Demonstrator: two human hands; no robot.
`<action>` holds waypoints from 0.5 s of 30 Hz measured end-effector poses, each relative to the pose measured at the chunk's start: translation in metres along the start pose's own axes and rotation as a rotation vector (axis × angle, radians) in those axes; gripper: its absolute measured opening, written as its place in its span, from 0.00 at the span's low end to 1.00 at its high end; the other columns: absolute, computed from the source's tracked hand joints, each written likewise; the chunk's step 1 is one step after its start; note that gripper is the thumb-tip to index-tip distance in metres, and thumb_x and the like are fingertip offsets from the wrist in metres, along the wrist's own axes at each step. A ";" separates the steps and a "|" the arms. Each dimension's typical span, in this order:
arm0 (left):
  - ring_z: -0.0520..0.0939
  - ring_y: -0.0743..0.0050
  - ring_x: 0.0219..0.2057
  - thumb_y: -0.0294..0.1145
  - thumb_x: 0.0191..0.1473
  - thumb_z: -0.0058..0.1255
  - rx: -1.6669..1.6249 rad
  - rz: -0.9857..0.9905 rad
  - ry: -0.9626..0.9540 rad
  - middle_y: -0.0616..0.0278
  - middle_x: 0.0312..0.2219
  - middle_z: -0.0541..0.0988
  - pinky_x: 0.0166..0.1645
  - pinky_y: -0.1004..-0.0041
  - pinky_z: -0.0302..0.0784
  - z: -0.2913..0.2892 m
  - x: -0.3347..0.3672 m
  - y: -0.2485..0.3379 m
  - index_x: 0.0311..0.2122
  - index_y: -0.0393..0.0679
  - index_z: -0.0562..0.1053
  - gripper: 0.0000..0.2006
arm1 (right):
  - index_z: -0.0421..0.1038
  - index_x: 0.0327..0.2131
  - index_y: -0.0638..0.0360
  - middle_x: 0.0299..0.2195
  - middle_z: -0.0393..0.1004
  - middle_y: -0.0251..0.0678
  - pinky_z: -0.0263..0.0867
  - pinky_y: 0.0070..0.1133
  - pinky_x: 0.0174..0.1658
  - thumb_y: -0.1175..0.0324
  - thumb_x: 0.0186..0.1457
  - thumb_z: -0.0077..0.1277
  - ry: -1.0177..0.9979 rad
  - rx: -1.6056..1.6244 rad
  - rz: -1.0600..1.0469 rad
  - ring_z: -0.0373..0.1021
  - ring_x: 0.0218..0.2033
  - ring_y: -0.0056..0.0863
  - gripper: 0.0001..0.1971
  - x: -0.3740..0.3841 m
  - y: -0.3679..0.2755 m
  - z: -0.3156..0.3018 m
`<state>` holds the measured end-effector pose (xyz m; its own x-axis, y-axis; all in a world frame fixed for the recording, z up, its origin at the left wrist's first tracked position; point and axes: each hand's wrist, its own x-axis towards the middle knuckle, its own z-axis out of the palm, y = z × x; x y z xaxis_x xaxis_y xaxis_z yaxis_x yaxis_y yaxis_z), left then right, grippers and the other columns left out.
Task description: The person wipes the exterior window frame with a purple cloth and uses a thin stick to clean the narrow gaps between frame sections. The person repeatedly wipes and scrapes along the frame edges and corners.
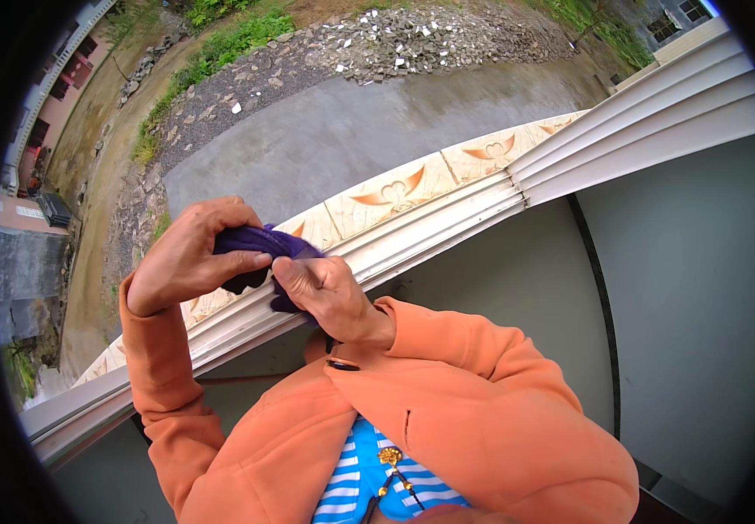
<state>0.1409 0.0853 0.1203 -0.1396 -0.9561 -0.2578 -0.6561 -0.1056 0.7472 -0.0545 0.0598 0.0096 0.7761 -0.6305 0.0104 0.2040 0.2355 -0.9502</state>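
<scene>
Orange fleece sleeves [447, 384], soft and matte, fill the lower frame, and a striped blue and white top [356, 476] with a small gold pendant is seen between the open jacket fronts. A crumpled purple cloth [259, 240], limp and finely knit, is held in front of the chest, just above the ledge. It is gripped from above by the left hand [190, 258], whose fingers are curled closed over its upper fold. Its lower right corner is pinched by the right hand [329, 293], thumb pressed against bent fingers, so that both hands are closed on the fabric. Beneath the cloth a white ribbed moulding [447, 231] is seen running diagonally, topped by glazed cream tiles with orange heart-shaped motifs [395, 188]. Beyond the ledge, far below, a smooth grey concrete yard [342, 131] is bordered by rough gravel and scattered white rubble [395, 39]. A plain grey wall [692, 288] is seen at the right.
</scene>
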 end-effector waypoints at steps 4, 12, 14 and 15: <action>0.69 0.90 0.30 0.43 0.57 0.57 -0.441 -0.058 -0.024 0.73 0.27 0.72 0.33 0.80 0.68 -0.004 -0.003 0.031 0.36 0.39 0.72 0.16 | 0.51 0.17 0.53 0.14 0.49 0.24 0.42 0.19 0.19 0.54 0.70 0.32 -0.058 0.446 -0.024 0.44 0.15 0.15 0.26 0.000 -0.013 -0.021; 0.77 0.74 0.49 0.31 0.65 0.42 -1.011 0.459 0.226 0.57 0.48 0.75 0.55 0.76 0.71 0.024 0.057 0.111 0.59 0.34 0.63 0.20 | 0.46 0.15 0.48 0.12 0.40 0.22 0.34 0.20 0.20 0.54 0.70 0.31 0.675 0.219 -0.902 0.34 0.15 0.18 0.27 -0.089 -0.131 -0.154; 0.77 0.77 0.50 0.31 0.65 0.43 -0.915 0.507 0.241 0.60 0.49 0.75 0.55 0.78 0.70 0.045 0.078 0.128 0.61 0.36 0.62 0.21 | 0.45 0.14 0.48 0.11 0.40 0.21 0.33 0.20 0.20 0.55 0.70 0.30 0.718 0.046 -0.951 0.32 0.14 0.17 0.27 -0.111 -0.136 -0.167; 0.76 0.78 0.50 0.32 0.65 0.44 -0.867 0.590 0.251 0.61 0.49 0.75 0.56 0.80 0.69 0.054 0.085 0.132 0.62 0.37 0.61 0.23 | 0.45 0.14 0.48 0.11 0.40 0.21 0.33 0.20 0.20 0.56 0.70 0.29 0.764 0.006 -0.968 0.32 0.14 0.17 0.27 -0.120 -0.136 -0.171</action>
<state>0.0020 0.0052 0.1639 -0.0415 -0.9378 0.3448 0.2282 0.3271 0.9170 -0.2773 -0.0229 0.0849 -0.2442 -0.8169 0.5225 0.5049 -0.5672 -0.6507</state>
